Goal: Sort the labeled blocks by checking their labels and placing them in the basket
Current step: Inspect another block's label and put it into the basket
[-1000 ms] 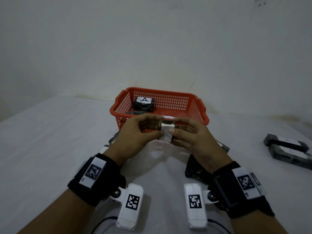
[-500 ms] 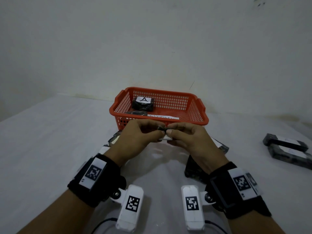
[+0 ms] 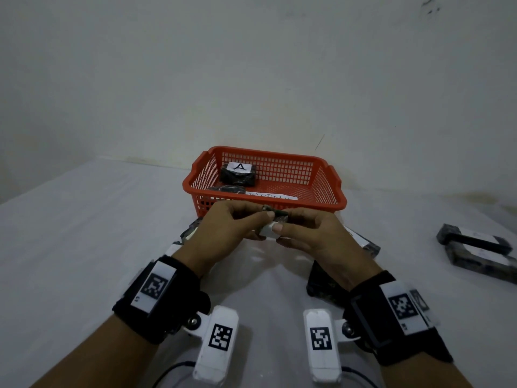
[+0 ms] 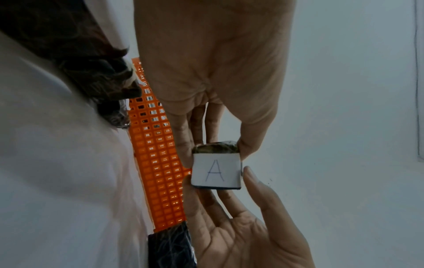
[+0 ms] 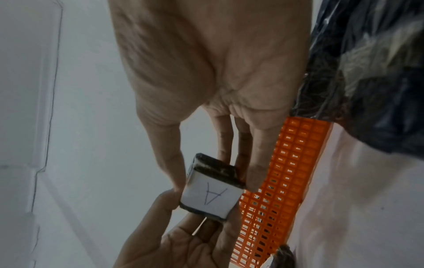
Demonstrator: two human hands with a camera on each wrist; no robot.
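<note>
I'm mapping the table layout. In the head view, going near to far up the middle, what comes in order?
Wrist cameras → left hand and right hand pinching the small block → basket → A-labeled block inside → wall.

An orange-red mesh basket (image 3: 327, 189) sits on a white table (image 3: 84, 233). The held block (image 4: 215, 159) is dark and mottled, its white label (image 4: 215, 172) bearing a thin handwritten "A". Black wrist straps (image 3: 159, 301) carry black-and-white square codes.

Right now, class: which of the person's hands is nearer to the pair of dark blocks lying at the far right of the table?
Right. The right hand is on the side of the pair of dark blocks, still apart from them; the left hand is farther off, beyond it. Both pinch the small block before the basket.
</note>
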